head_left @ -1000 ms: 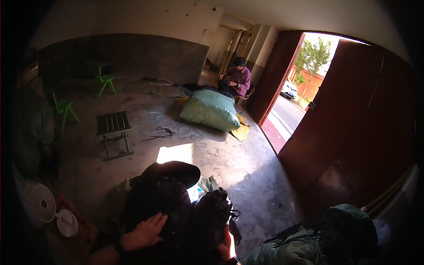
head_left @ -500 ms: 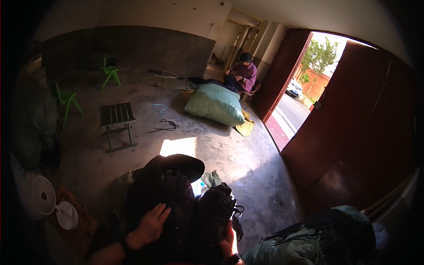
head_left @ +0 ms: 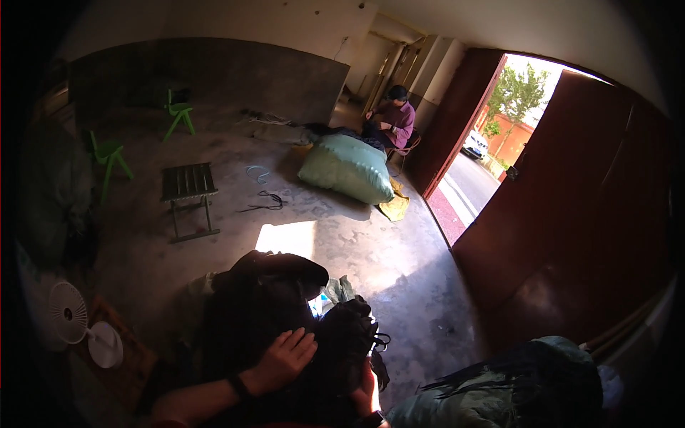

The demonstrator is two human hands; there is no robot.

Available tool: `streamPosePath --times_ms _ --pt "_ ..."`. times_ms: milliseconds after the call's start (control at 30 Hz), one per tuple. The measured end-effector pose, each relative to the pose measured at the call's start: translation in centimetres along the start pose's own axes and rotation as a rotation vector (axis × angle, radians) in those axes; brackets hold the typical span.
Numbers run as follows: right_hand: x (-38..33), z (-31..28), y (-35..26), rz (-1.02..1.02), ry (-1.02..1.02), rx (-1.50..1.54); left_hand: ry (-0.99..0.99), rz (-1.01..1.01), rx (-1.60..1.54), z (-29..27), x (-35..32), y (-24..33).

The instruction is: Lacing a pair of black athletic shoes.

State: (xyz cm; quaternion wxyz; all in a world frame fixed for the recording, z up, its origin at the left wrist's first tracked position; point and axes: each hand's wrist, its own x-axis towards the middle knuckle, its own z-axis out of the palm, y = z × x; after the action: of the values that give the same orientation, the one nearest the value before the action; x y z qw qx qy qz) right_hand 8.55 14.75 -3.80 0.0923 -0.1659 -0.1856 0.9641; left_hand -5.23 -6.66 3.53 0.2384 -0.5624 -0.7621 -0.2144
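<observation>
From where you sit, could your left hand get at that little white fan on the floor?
Probably yes. The left hand rests on the dark bundle of fabric, and the white fan stands to its left on the floor with nothing visible between them, though that corner is dim.

Black bag (head_left: 285,321), plain, under left hand (head_left: 285,357). Pale green sack (head_left: 346,170) beyond bag, yellow cloth (head_left: 394,207) just beside it. Dark slatted stool (head_left: 188,182); two bright green chairs (head_left: 178,114) beyond stool. White fan (head_left: 71,314) left of bag. Red-brown door (head_left: 571,214). Grey concrete floor (head_left: 399,264). Olive-green sack (head_left: 499,399) right of bag.
</observation>
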Motion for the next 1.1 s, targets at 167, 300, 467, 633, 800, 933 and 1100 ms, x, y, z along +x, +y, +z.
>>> streamPosePath --times_ms 167,300,467,633,800,933,1100 --pt "-0.8 3.3 0.4 -0.202 0.052 -0.378 -0.15 0.082 0.115 -1.3 -2.8 0.5" --pt "1.3 -11.5 -4.9 -0.189 -0.133 -0.152 -0.236 0.195 0.174 -3.8 -2.1 2.8" --pt "-1.0 -8.7 -4.0 -0.232 0.099 0.018 -0.238 0.185 0.244 -1.9 -2.2 4.3" --pt "-0.1 -0.6 -1.0 -0.013 -0.095 0.147 -0.201 0.011 0.194 0.2 -2.4 4.7" --pt "-0.6 -0.8 -0.6 0.031 -0.098 0.239 -0.156 -0.119 -0.086 -2.7 -4.4 4.0" --pt "-0.6 -1.4 -0.8 -0.037 -0.064 0.074 -0.215 -0.255 -0.459 -4.4 -6.2 2.0" --pt "-0.7 -0.7 -0.7 0.035 -0.124 0.193 0.026 -0.758 -0.709 -5.1 -6.2 -2.0"
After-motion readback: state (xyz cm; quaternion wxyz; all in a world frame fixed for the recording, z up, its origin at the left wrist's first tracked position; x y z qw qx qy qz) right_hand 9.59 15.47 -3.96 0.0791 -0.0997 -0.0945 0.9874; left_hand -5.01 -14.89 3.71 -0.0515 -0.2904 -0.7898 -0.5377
